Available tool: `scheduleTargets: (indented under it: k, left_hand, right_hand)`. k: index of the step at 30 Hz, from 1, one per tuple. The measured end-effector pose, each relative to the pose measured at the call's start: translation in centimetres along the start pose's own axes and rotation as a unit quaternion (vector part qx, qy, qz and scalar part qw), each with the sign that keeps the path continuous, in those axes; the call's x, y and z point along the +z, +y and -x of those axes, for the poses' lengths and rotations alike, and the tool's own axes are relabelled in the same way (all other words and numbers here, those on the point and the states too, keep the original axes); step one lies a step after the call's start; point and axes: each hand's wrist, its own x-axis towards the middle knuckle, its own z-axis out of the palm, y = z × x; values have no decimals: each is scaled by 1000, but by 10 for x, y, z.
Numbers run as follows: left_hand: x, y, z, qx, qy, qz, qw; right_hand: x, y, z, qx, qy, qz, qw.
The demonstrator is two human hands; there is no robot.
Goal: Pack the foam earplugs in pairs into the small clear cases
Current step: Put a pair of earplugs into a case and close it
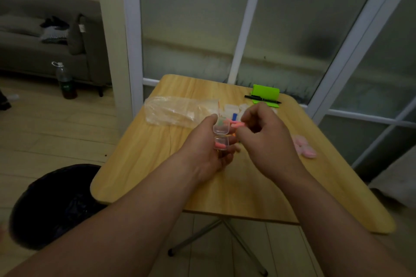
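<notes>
My right fingertips (pixel 246 119) pinch a pink earplug (pixel 236 124) by one end, and its free end points left toward the open clear case (pixel 221 136) at the centre of the frame. The thumb and fingers of my left hand (pixel 207 148) curl round that case. Its lid is hinged up, and a first plug (pixel 219 146) already lies in the lower half, so I judge this to be the second of the pair going in.

To do it well, I would tip the free end down into the lower half and lay it alongside the first plug, not across it. I would let go only once it sits below the rim, because foam standing proud will likely stop the lid from closing. My left grip should stay on the case's sides, clear of the opening, while my right hand (pixel 267 141) works from the right.

Further out on the wooden table (pixel 157 164), spare cases (pixel 231 109) and a plastic bag (pixel 175 111) lie above centre. Pale pink pieces (pixel 304 147) sit at right, too blurred to identify.
</notes>
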Motion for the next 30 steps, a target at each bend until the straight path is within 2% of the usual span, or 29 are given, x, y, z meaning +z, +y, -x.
scheduleTargets:
  k: [4,7,15,27,30]
  left_hand:
    - [0,-3,2,-3,-25,9,1000]
    - [1,-5,4,-5,-35,11,999]
    - [-2,-5,7,-8,-32,29,999]
    - [-6,-2,3,-12,-37,28,999]
    - [-5,-1,5,-16,-44,-5,999]
  right_hand:
    - [4,1,11,4,-41,18,999]
    - [7,4,12,3,-41,66,997]
    - [14,8,12,19,-57,92,994]
    - [16,16,9,12,-49,79,996]
    - [15,20,4,28,-22,38,999]
